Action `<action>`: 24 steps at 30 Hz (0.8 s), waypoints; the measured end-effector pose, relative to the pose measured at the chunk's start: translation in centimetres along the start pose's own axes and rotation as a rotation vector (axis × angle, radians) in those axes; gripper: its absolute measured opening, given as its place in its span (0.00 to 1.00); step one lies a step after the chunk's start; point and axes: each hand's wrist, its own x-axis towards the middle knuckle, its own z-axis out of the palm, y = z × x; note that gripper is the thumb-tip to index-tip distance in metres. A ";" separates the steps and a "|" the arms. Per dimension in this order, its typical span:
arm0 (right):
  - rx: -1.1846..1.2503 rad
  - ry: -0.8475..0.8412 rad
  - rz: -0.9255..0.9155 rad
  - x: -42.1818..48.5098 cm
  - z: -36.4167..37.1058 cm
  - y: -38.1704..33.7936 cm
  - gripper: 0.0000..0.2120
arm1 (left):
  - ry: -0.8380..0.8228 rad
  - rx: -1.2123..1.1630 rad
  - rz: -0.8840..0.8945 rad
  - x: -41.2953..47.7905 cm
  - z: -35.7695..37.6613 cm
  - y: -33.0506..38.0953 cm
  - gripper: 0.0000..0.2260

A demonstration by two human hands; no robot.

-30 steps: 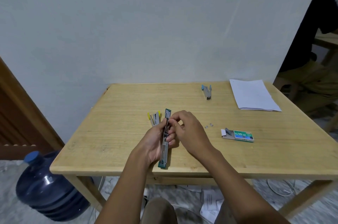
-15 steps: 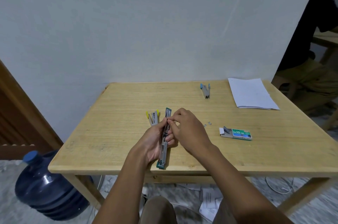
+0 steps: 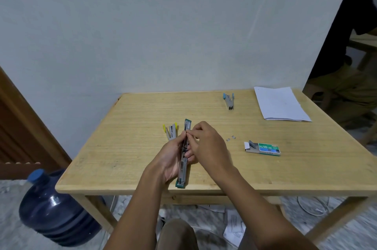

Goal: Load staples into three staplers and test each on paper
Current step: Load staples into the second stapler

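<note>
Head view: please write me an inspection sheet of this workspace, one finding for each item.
Surface: wooden table, set against the wall.
Job's things: green stapler opened flat near the front edge; yellow stapler beside it; blue stapler and paper sheets far right; staple box open.
Clutter: two loose staple bits beside the box.
Hands: left hand holds the green stapler; right hand pinches at its channel.
Cables: white cable on the floor, right.
Surroundings: water bottle left; papers on floor; seated person right.
</note>
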 end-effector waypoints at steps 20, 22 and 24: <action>0.218 -0.147 0.038 -0.3 -2.3 0.8 0.04 | 0.012 -0.007 -0.032 -0.1 0.1 0.3 0.18; 0.216 -0.331 -0.024 -1.2 -3.2 1.0 0.08 | 0.043 0.006 -0.033 -0.4 0.1 0.4 0.19; 0.113 -0.463 -0.108 -2.1 -3.8 1.0 0.13 | 0.066 0.023 -0.026 -0.4 0.1 0.4 0.16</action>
